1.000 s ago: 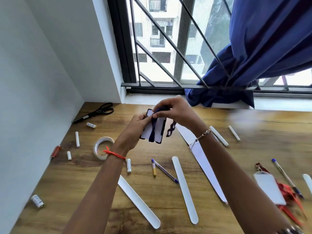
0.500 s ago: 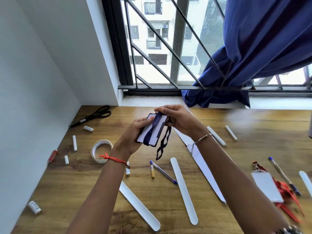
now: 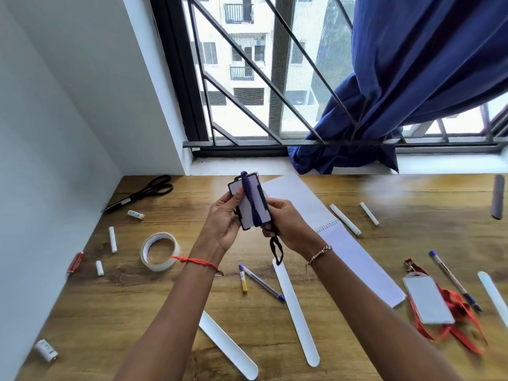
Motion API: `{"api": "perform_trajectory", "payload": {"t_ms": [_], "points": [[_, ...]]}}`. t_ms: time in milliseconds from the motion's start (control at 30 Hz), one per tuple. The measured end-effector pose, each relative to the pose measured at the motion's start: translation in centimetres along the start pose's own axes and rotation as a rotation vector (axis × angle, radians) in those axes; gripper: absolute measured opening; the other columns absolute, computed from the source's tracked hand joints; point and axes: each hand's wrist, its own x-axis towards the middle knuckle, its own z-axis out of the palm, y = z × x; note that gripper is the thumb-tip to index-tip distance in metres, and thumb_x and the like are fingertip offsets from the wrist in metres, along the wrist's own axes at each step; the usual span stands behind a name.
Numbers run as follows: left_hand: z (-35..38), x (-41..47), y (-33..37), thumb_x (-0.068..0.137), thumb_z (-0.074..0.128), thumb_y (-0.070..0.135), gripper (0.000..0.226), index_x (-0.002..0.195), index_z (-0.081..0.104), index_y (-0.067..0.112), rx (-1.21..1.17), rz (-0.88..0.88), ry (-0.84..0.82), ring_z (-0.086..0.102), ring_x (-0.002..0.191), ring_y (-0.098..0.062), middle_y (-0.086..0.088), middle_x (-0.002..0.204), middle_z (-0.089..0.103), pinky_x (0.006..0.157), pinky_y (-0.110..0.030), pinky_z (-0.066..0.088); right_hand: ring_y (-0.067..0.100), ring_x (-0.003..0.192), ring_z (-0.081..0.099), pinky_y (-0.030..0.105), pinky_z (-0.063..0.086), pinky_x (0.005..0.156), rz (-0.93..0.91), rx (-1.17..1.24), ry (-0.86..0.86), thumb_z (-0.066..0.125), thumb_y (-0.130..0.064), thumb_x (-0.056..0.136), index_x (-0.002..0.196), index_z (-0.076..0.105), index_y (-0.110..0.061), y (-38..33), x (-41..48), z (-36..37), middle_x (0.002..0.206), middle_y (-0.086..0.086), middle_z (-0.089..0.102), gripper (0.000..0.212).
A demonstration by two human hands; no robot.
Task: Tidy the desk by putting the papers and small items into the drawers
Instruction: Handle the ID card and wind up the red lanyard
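Your forearms rise from the bottom edge and converge, wrists apart. Your left grip [image 3: 224, 224] cups the badge [image 3: 248, 209], thumb pressed on its face, fingers behind it. Your right grip [image 3: 288, 224] curls at the badge's lower right edge, pinching the strap [image 3: 276, 248] there, knuckles toward you.
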Motion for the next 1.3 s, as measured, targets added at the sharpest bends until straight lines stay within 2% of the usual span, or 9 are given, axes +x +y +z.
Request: {"api": "perform_trajectory", "payload": {"t_ms": [200,300,400,533,633,767,967,1167,1300], "points": [[-0.4,1.0,-0.6,0.095,0.045,0.011,0.016,0.091,0.061,0.012,-0.130,0.001,0.114,0.066,0.070,-0.009,0.004,0.070,0.072,0.062,-0.026,0.058,0.010,0.047,0.036,0.021,0.031,0.042,0.116,-0.291,-0.123,0.045,-0.008,0.096,0.084,0.064,-0.009,-0.4,-0.8,-1.9,0.062,0.001,0.050,0.022],[-0.6,1.6,-0.6,0.095,0.046,0.010,0.015,0.092,0.061,0.013,-0.182,0.028,0.173,0.067,0.065,-0.006,0.005,0.067,0.072,0.062,-0.023,0.057,0.009,0.048,0.037,0.019,0.031,0.041,0.173,-0.441,-0.209,0.047,-0.011,0.096,0.101,0.067,-0.004,-0.3,-1.4,-2.2,0.065,0.003,0.050,0.021],[-0.9,2.0,-0.9,0.093,0.049,0.009,0.013,0.092,0.061,0.014,-0.163,0.061,0.225,0.063,0.075,-0.010,0.006,0.069,0.072,0.065,-0.023,0.056,0.010,0.051,0.036,0.020,0.031,0.043,0.193,-0.533,-0.269,0.044,-0.008,0.097,0.109,0.063,0.003,-0.8,-2.1,-2.0,0.066,0.005,0.049,0.025],[-0.8,1.6,-1.8,0.092,0.052,0.007,0.014,0.103,0.059,0.009,-0.038,0.103,0.279,0.061,0.075,-0.013,-0.001,0.085,0.065,0.061,-0.023,0.057,0.010,0.048,0.044,0.019,0.038,0.041,0.160,-0.645,-0.266,0.049,-0.002,0.092,0.102,0.064,0.009,-2.2,-2.2,-1.7,0.068,0.009,0.055,0.020],[-1.1,1.3,-2.5,0.091,0.053,0.008,0.023,0.114,0.057,0.005,0.128,0.136,0.278,0.061,0.081,-0.016,-0.003,0.092,0.064,0.070,-0.028,0.055,0.013,0.049,0.059,0.019,0.049,0.046,0.089,-0.674,-0.212,0.063,0.004,0.082,0.095,0.065,0.012,-3.5,-2.1,-1.7,0.067,0.015,0.063,0.016],[-1.1,0.6,-2.8,0.091,0.053,0.008,0.022,0.112,0.059,0.004,0.285,0.149,0.228,0.061,0.079,-0.016,-0.002,0.092,0.065,0.071,-0.031,0.053,0.012,0.057,0.068,0.019,0.055,0.062,-0.011,-0.687,-0.134,0.067,0.006,0.077,0.093,0.066,0.011,-4.6,-1.5,-1.6,0.073,0.019,0.068,0.017],[-0.5,-0.4,-2.4,0.092,0.052,0.009,0.017,0.106,0.062,0.008,0.447,0.077,0.005,0.064,0.076,-0.014,-0.002,0.088,0.068,0.062,-0.024,0.054,0.030,0.063,0.067,0.040,0.058,0.072,-0.191,-0.650,0.073,0.073,0.010,0.067,0.072,0.071,-0.002,-4.0,-0.1,-1.4,0.072,0.026,0.068,0.013],[-0.5,-0.5,-2.9,0.093,0.050,0.009,0.018,0.108,0.060,0.004,0.409,-0.029,-0.010,0.063,0.077,-0.014,-0.003,0.089,0.066,0.060,-0.022,0.054,0.015,0.063,0.062,0.027,0.053,0.063,-0.344,-0.819,0.272,0.079,0.001,0.060,0.073,0.075,-0.003,-2.3,0.1,-1.1,0.073,0.013,0.069,0.015],[-0.4,-0.3,-3.8,0.094,0.048,0.006,0.019,0.111,0.057,0.002,0.328,-0.054,0.029,0.062,0.075,-0.017,-0.005,0.089,0.065,0.057,-0.024,0.056,0.009,0.064,0.058,0.014,0.050,0.065,-0.360,-0.776,0.433,0.078,0.001,0.065,0.079,0.074,0.000,-0.9,-0.1,-0.5,0.079,0.006,0.065,0.014]]}}
